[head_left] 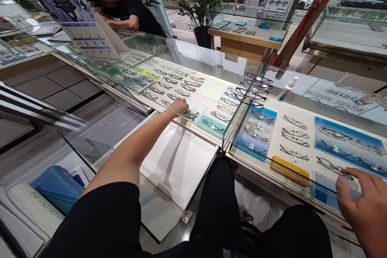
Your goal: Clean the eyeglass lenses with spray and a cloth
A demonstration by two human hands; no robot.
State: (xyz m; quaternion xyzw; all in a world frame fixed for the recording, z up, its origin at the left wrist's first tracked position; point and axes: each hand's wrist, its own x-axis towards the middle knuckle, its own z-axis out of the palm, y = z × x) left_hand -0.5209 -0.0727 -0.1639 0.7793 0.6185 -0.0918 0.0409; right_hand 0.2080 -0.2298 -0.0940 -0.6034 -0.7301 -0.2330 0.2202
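My left hand (179, 107) reaches into the glass display case from its near side. Its fingers are bent and pressed together at the left end of a pair of eyeglasses (192, 113), which lies on a pale card; the fingertips are partly hidden. Rows of other eyeglasses (175, 77) lie just beyond it. To the right of it, another pair (212, 125) rests on a teal card. At the far right, my right hand (364, 199) hovers over the case's near edge, thumb and fingers apart, holding nothing. Closest to it is a dark-framed pair (332, 166).
Several eyeglasses (255, 88) stand on the glass top beside a white spray bottle (288, 88). A yellow case (289, 170) lies inside the right section. Below my left arm is an opened white drawer (178, 161). Across the counter, a person (133, 8) leans behind a sign (87, 28).
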